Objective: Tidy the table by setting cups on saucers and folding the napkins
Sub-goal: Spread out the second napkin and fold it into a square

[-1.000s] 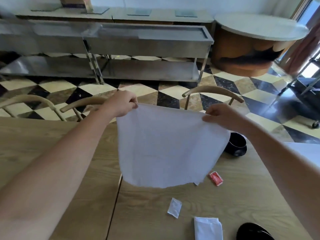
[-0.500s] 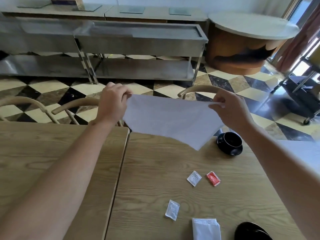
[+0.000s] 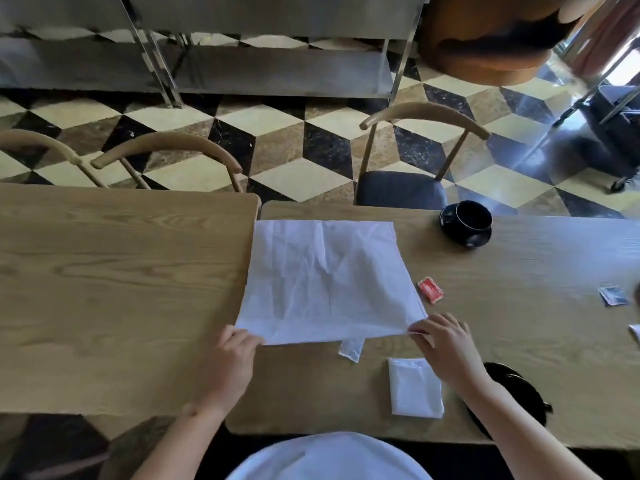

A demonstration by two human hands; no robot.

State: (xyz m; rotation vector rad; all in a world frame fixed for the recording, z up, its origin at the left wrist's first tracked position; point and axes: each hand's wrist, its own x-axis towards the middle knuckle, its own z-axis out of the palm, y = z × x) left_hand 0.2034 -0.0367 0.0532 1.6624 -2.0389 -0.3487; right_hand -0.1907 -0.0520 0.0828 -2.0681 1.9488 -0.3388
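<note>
A white napkin (image 3: 325,278) lies spread flat on the wooden table (image 3: 519,271). My left hand (image 3: 233,355) pinches its near left corner. My right hand (image 3: 445,344) pinches its near right corner. A second white napkin (image 3: 414,388), folded into a small rectangle, lies near the front edge beside my right wrist. A black cup (image 3: 472,220) stands on a black saucer (image 3: 450,228) at the far edge. Another black saucer (image 3: 519,393) sits at the near right, partly hidden by my right forearm.
A red packet (image 3: 430,289) lies right of the spread napkin, a white packet (image 3: 351,348) peeks from under its near edge, and a dark packet (image 3: 613,295) lies far right. A second table (image 3: 104,289) adjoins on the left. Chairs (image 3: 415,161) stand across the far side.
The napkin was held up in the air by its top corners; now it lies flat on the table. Both hands came down and toward me, and the view tilted down.
</note>
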